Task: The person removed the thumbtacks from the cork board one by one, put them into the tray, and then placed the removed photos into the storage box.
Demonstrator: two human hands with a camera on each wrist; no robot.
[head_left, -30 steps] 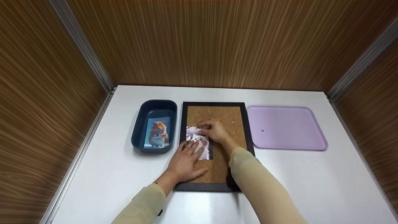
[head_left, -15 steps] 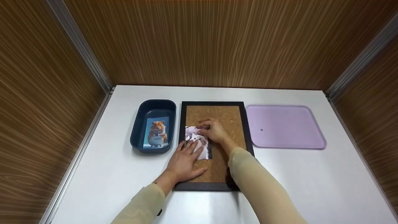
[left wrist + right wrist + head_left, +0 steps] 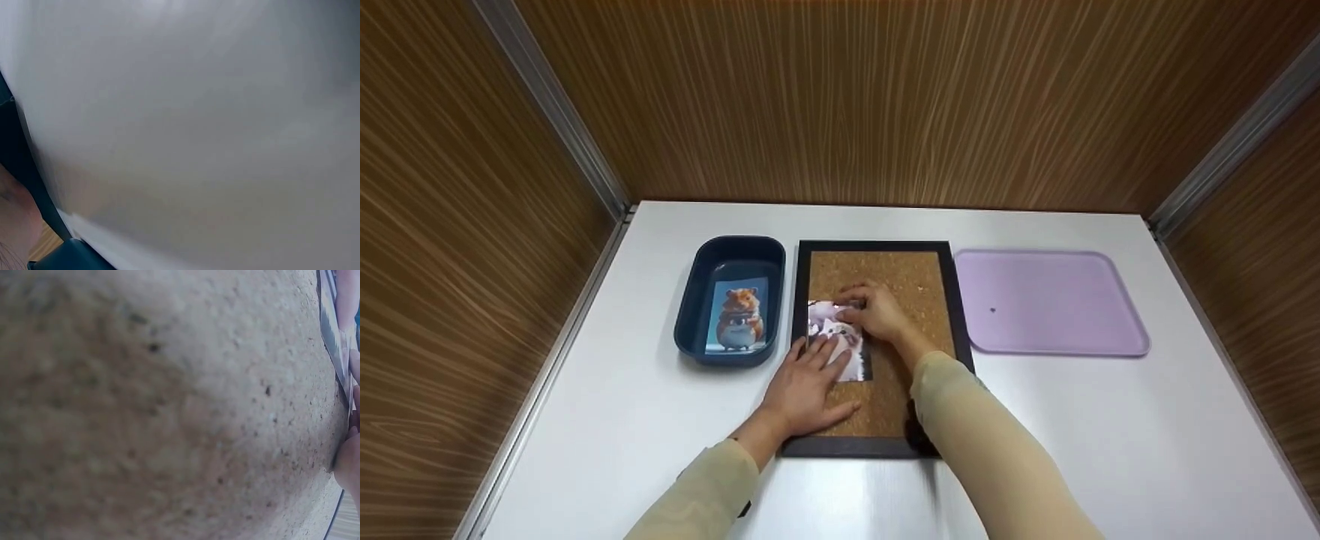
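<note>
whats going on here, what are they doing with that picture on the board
A person is working on a small cat photo lying on a black-framed cork board. The left hand lies flat, fingers on the photo's lower part. The right hand has its curled fingers at the photo's top edge. A dark blue tub with a hamster picture sits left, a lilac tray right.

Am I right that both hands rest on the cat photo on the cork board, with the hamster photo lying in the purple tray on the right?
Not quite: the head view shows the hamster photo in the dark blue oval tub on the left. The flat purple plastic tray holds only a tiny dark speck. The rest stands: left hand and right hand rest on the cat photo.
</note>
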